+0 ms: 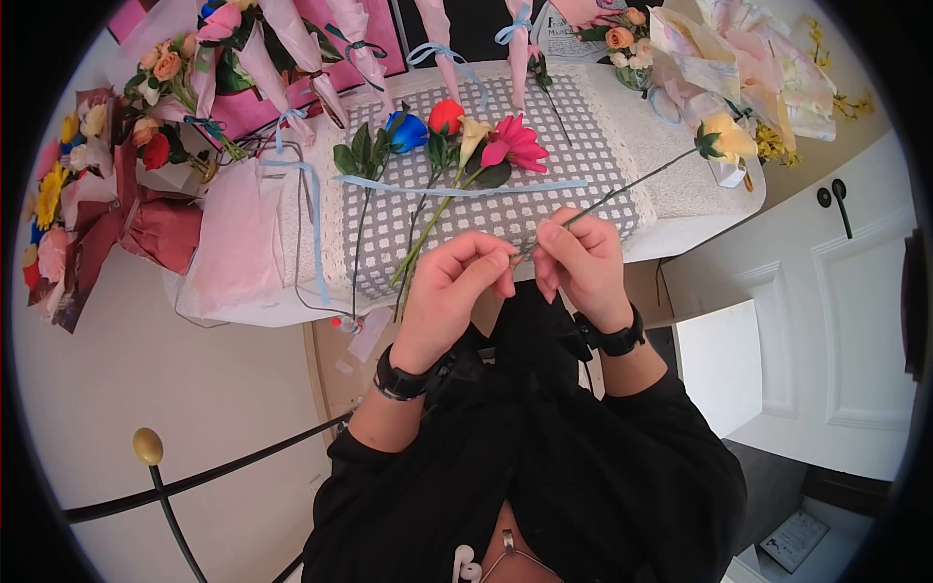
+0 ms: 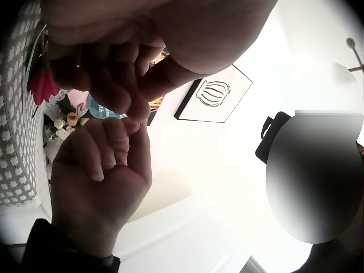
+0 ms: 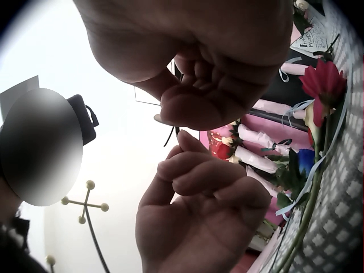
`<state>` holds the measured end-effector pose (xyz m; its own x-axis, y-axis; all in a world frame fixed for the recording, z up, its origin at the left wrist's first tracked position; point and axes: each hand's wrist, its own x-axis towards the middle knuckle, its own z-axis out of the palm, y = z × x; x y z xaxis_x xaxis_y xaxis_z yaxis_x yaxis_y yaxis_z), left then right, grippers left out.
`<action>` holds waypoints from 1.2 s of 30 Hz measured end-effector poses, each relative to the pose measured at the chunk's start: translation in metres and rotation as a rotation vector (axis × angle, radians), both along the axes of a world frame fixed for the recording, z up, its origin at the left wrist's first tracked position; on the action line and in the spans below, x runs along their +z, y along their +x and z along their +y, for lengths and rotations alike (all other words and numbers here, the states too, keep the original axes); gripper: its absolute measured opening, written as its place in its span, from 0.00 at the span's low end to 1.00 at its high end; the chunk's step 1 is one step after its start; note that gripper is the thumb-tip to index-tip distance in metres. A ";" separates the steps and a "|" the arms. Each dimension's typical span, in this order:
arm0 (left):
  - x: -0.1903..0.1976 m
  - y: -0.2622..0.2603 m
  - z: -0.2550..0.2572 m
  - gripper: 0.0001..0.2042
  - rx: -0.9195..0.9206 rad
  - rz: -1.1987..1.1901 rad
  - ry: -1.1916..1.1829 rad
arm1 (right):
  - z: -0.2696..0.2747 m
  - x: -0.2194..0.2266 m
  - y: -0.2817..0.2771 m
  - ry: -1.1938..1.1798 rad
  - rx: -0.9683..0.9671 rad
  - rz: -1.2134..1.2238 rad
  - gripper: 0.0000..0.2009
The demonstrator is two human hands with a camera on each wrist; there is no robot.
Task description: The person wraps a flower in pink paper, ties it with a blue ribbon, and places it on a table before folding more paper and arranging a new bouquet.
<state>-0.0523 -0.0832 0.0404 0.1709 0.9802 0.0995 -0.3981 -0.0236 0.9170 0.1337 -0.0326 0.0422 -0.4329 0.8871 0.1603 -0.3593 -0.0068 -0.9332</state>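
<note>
Held item: yellow rose (image 1: 731,138), a single stem with a pale yellow bloom and a dark green calyx at its base.
Stem: thin dark green stem (image 1: 622,189), bare along most of its length, running on a diagonal from the bloom down to the hands.
Bloom position: out to the person's right, over the far right end of the table (image 1: 700,223), near the pastel wrapping paper (image 1: 768,68).
Stem end position: at the near edge of the table, between the two hands.
Right hand (image 1: 583,257): fingers curled, pinching the lower end of the stem between thumb and fingertips.
Left hand (image 1: 457,287): fingers curled, fingertips meeting the right hand's at the stem end; the wrist views show the two sets of fingertips touching, but the stem itself is hidden there.
Wrists: a black band on each, with black sleeves behind.
Work surface: grey patterned cloth (image 1: 486,209) laid over the white table.
On the cloth: blue rose (image 1: 406,131), red rose (image 1: 446,116), cream calla lily (image 1: 473,136) and pink gerbera (image 1: 515,144), stems lying side by side toward the person.
Ribbon: light blue ribbon (image 1: 466,189) lying across those stems.
</note>
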 end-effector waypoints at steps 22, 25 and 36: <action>0.019 -0.006 -0.008 0.04 0.321 0.688 0.394 | -0.005 0.003 -0.009 0.001 -0.070 -0.048 0.12; 0.023 -0.009 -0.007 0.04 0.293 0.704 0.393 | -0.005 0.004 -0.007 0.036 -0.069 -0.091 0.12; 0.023 -0.018 -0.005 0.03 0.111 0.667 0.333 | -0.005 0.009 0.000 0.074 0.053 -0.167 0.10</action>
